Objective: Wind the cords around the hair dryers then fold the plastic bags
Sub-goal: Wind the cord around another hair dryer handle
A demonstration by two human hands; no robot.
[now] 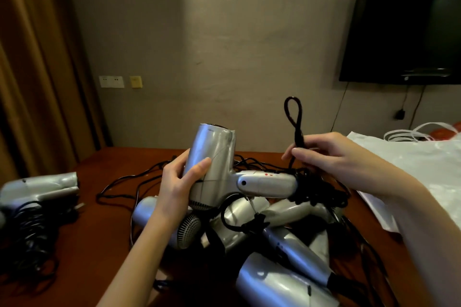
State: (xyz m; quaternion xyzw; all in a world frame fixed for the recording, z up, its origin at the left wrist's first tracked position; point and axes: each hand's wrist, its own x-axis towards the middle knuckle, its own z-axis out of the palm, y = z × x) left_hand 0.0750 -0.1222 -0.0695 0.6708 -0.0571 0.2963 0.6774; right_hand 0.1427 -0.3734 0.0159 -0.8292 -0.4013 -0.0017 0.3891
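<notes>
Left hand (178, 177) grips hair dryer (212, 164) barrel at centre, steadying it for winding. Right hand (324, 154), at 3 o'clock, pinches looped cord (294, 117); plastic bags (411, 164) wait further right.

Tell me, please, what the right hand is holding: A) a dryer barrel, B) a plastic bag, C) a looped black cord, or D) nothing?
C: the right hand pinches a black cord looped upward, while the left hand grips the dryer.
</notes>
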